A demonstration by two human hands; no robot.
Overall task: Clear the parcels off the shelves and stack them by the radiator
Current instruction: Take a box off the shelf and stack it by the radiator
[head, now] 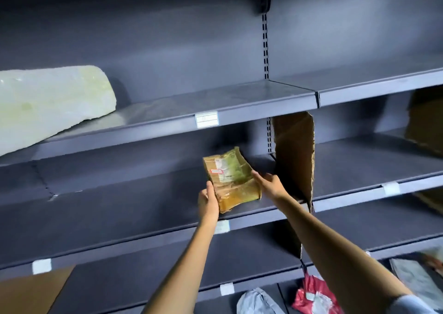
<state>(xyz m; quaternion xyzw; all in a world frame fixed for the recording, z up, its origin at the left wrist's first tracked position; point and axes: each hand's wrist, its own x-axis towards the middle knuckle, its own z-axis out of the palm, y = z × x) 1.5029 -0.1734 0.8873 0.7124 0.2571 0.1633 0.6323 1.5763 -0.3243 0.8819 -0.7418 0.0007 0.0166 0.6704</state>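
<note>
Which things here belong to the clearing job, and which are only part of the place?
Job: brown taped parcel between left hand and right hand; large white parcel; red bag; grey bag.
Not job: cardboard divider; shelf labels.

The scene is dim and cool-toned, the dark grey shelves [153, 126] soaking up most of the light. Brightness falls from above and the front, so each shelf casts a deep shadow on the level beneath. The pale wrapped bundle [48, 102] at upper left is nearly overexposed. Wide-angle distortion bends the shelf edges toward the corners. Edges look soft and smeared, especially at far right and along the bottom.
</note>
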